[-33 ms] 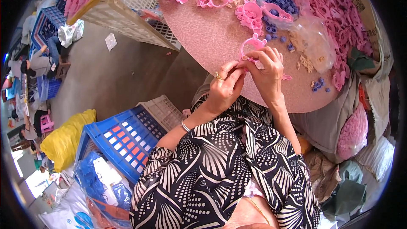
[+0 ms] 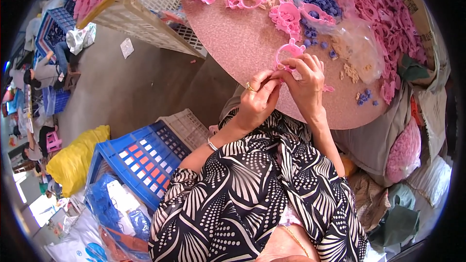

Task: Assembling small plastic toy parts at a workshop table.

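At the near edge of the round table, both my hands meet fingertip to fingertip on a pink plastic ring-shaped piece with small ears. My left hand, a ring on one finger, pinches its lower end. My right hand is closed on the piece from the right, thumb and forefinger pressed together. The fingers hide the part where they meet. Beyond lie similar pink pieces, some joined in a cluster. Blue small parts and beige small parts lie right of my hands.
Pink pieces heap up at the table's far right. Clear bags hold blue parts and beige parts. A blue crate stands left of my lap, a yellow sack beyond it. Other people sit far left.
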Available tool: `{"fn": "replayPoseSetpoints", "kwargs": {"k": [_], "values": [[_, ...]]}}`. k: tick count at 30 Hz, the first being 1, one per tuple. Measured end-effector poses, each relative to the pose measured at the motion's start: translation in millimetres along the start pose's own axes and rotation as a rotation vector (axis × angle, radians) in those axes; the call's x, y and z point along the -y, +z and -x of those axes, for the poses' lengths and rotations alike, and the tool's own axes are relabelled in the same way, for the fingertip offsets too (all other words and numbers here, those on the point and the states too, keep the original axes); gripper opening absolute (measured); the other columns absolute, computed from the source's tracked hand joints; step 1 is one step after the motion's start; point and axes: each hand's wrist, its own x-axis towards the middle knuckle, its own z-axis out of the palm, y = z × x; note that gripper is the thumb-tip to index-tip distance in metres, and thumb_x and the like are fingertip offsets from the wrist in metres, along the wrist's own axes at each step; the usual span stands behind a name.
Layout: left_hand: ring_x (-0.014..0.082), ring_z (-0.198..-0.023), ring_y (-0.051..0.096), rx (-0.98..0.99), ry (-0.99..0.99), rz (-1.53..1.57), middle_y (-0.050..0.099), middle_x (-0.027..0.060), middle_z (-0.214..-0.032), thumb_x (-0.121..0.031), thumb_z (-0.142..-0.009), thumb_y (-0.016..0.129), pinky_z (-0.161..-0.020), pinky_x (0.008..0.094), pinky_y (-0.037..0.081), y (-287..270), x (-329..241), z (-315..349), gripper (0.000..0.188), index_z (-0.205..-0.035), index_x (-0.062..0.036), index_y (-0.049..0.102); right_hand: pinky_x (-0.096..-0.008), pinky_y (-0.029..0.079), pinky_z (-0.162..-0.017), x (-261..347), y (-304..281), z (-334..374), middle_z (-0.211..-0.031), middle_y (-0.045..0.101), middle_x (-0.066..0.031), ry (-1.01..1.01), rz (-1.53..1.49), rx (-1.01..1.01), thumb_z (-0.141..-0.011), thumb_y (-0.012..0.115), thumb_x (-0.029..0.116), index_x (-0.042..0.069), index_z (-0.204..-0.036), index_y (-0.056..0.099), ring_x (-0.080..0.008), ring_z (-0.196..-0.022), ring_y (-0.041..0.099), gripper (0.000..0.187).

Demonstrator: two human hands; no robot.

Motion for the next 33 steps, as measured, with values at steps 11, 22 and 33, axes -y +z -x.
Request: {"fn": "replayPoseSetpoints", "kwargs": {"k": [11, 22, 33], "values": [[0.0293, -0.090, 0.065, 0.000, -0.030, 0.054, 0.060, 0.0157, -0.108, 0.005, -0.075, 0.071, -0.074, 0.0351, 0.055, -1, -3, 1, 0.029, -0.103, 0.0012, 0.065, -0.0340, 0.039, -0.072, -3, -10, -3, -0.083, 0.062, -0.0012, -0.165, -0.007, 0.058, -0.071, 0.074, 0.013, 0.011, -0.090, 0.070, -0.0208, -0.079, 0.056, 0.019], [0.0292, -0.084, 0.066, 0.116, -0.076, -0.040, 0.062, 0.0135, -0.106, 0.003, -0.073, 0.070, -0.071, 0.0356, 0.055, -4, -7, 4, 0.032, -0.104, -0.0018, 0.066, -0.0334, 0.036, -0.082, -20, -5, -17, -0.086, 0.059, 0.0029, -0.330, 0.211, 0.327, -0.073, 0.064, 0.019, 0.016, -0.078, 0.066, -0.0159, -0.090, 0.054, 0.007], [0.0173, -0.082, 0.068, 0.047, -0.177, -0.004, 0.065, 0.0091, -0.103, 0.005, -0.072, 0.075, -0.070, 0.0276, 0.058, 6, 7, 4, 0.030, -0.101, -0.0033, 0.070, -0.0409, 0.048, -0.074, -64, -57, 24, -0.089, 0.069, -0.0132, 0.329, 0.597, -0.174, -0.082, 0.067, 0.017, 0.008, -0.095, 0.072, -0.0297, -0.083, 0.065, 0.016]]}}
